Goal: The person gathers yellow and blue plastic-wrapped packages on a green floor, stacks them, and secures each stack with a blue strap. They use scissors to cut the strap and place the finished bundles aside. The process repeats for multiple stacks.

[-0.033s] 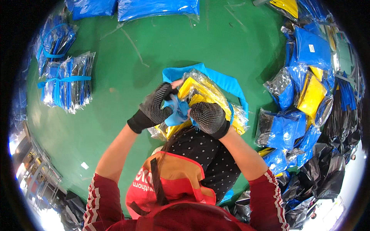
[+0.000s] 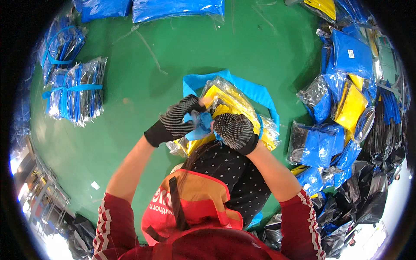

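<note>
Green floor (image 2: 143, 86) surrounded yellow packets (image 2: 236, 104); left hand (image 2: 177, 119) had turned slightly, pinching blue strap (image 2: 203, 124) together with right hand (image 2: 235, 131), so fastening seemed unfinished.

Head: I look out from here through the left of two fisheyes, above the grip and on its near side.
Grip: left hand (image 2: 175, 120) and right hand (image 2: 236, 132) lie near my centre, close, though the wide lens keeps them small.
Floor (image 2: 143, 95): I face steeply down onto it, all round the grip.
Sleeves (image 2: 115, 225): at my lower edge, nearside of the grip.
Bags (image 2: 321, 147): right of the grip, toward my darkened edge.
</note>
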A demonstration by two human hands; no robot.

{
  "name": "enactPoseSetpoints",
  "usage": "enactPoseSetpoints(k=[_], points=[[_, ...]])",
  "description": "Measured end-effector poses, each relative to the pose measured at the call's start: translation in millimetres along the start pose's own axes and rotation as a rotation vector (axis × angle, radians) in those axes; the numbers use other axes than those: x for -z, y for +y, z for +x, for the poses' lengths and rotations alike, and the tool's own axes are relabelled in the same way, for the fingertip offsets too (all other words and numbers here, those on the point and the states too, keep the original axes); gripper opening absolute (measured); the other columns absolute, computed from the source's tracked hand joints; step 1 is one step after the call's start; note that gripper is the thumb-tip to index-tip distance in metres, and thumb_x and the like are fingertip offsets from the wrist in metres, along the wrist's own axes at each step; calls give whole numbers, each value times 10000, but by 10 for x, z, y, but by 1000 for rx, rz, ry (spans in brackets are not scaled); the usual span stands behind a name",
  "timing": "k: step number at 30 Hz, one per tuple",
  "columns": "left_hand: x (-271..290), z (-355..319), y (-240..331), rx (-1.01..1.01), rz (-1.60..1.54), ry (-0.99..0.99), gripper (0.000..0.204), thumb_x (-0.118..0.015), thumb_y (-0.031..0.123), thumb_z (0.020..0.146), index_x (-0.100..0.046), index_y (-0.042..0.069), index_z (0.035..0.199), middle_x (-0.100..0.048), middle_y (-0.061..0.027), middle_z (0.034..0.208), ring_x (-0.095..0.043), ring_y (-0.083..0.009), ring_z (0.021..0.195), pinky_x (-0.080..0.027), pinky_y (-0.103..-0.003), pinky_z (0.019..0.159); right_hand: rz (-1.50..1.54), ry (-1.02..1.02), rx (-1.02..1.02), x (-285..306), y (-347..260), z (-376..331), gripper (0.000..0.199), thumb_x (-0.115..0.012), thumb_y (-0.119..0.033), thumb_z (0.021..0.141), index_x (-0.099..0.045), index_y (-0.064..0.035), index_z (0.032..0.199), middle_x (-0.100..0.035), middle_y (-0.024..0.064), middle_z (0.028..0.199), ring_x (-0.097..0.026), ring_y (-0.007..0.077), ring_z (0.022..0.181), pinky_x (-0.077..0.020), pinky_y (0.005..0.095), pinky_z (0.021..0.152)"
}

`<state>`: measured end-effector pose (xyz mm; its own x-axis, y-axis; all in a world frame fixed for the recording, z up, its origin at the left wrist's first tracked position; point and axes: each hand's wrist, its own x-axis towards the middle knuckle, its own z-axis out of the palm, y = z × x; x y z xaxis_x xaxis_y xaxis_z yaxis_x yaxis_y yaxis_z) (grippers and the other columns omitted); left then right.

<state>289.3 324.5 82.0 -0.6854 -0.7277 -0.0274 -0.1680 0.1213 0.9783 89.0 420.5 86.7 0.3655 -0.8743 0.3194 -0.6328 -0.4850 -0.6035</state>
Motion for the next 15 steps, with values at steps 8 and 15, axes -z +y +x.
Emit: enactPoseSetpoints(k=[8,15], points=[[111,-37,281,-67,912,-365,215,-669,209,624,-583,67,760,-558,-110,742,-533,-319,698,-458,-415,614,-132,7,19,-60,12,-33,139,-609,-223,748,-649,-183,875,-622,28,822,-603,214,699,-477,365,550],[45,76,271,199,-89,-259,503,-675,413,723,-601,23,1032,-604,-124,971,-599,-268,894,-471,-349,782,-92,-32,-26,-28,-5,-28,136,-614,-226,751,-658,-190,875,-623,38,773,-606,225,656,-479,379,542]])
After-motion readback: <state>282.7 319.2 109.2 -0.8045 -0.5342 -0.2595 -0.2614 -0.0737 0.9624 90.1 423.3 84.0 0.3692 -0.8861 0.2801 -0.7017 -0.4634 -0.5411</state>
